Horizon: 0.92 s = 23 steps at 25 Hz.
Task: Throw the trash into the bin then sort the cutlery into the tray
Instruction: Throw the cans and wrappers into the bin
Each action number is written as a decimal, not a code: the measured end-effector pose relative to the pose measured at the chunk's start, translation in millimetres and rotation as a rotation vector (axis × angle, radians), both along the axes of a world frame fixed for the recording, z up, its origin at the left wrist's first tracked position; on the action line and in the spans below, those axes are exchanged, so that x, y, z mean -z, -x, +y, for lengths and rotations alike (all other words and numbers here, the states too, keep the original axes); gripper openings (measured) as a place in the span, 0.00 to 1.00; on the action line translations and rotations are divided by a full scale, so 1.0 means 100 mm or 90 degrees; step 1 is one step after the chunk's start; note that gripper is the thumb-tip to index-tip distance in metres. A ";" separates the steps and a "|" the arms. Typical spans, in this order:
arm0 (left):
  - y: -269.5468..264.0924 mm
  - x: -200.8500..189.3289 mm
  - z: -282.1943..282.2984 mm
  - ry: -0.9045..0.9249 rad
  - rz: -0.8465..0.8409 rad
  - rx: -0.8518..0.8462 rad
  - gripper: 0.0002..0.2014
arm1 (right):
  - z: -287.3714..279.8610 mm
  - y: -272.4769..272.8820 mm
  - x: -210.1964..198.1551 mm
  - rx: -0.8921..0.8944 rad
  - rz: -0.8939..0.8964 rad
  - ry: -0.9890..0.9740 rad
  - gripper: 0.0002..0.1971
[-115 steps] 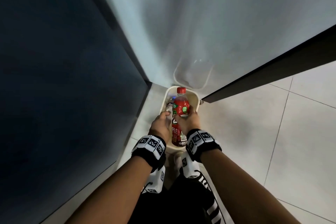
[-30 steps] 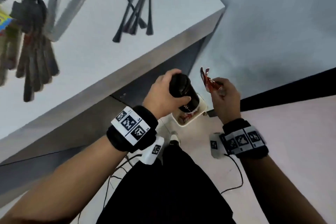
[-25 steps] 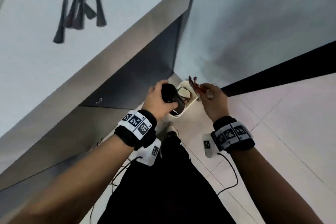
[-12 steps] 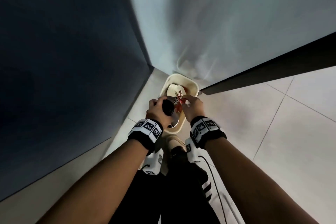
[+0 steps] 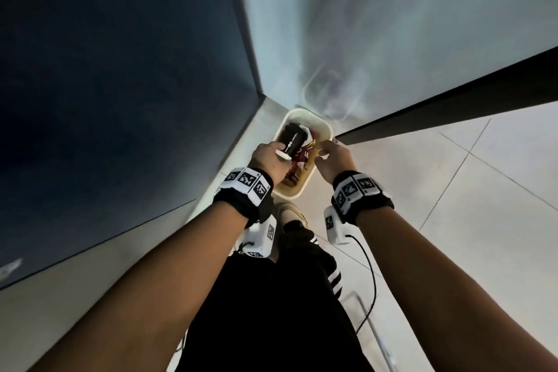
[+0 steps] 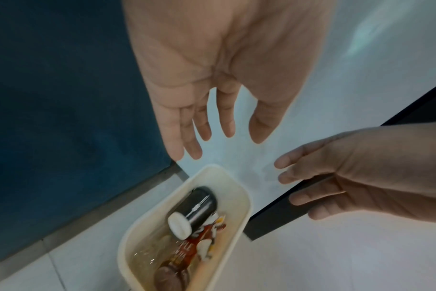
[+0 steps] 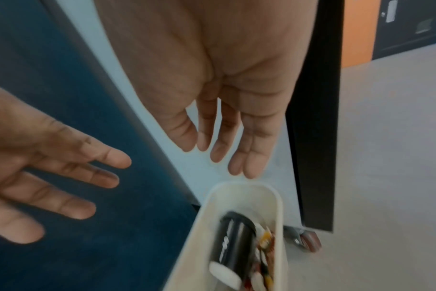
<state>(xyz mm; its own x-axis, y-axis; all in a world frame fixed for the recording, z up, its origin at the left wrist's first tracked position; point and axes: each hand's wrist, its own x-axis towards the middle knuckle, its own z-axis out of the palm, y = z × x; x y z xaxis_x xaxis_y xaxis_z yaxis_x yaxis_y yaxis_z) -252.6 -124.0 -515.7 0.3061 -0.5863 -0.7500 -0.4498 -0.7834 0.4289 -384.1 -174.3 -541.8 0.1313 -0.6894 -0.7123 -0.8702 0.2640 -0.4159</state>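
Note:
A cream bin [image 5: 323, 125] [image 6: 236, 183] [image 7: 276, 198] stands on the floor in the corner. Inside it lies a black cup with a white base [image 5: 291, 139] [image 6: 196, 206] [image 7: 233, 246], beside a red wrapper [image 5: 302, 157] [image 6: 207, 234] and a red-labelled bottle [image 6: 184, 250]. My left hand [image 5: 268, 157] [image 6: 212, 126] hovers over the bin's left rim, fingers straight and empty. My right hand [image 5: 330, 154] [image 7: 219, 145] hovers over the right rim, fingers also spread and holding nothing. No cutlery or tray is in view.
A dark blue panel [image 5: 120, 84] rises at the left, a pale wall [image 5: 377, 24] behind the bin. A black board [image 5: 453, 100] on a castor [image 7: 309, 239] stands at the right. Pale floor tiles [image 5: 453, 190] spread to the right. My legs [image 5: 271, 296] are below.
Both hands came down over the bin and let go: the black cup left my left hand and the red wrapper left my right; both now lie in the bin.

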 end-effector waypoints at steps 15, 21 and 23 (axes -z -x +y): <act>-0.83 -4.34 1.55 0.322 -0.056 -0.353 0.09 | 0.27 -1.03 -4.39 -0.598 -0.139 0.156 0.19; -1.48 -4.85 2.68 0.359 -0.198 -0.543 0.11 | 0.89 -1.95 -5.13 -0.673 -0.310 0.221 0.16; -1.69 -4.96 3.08 0.371 -0.238 -0.610 0.10 | 1.18 -2.29 -5.22 -0.689 -0.355 0.233 0.15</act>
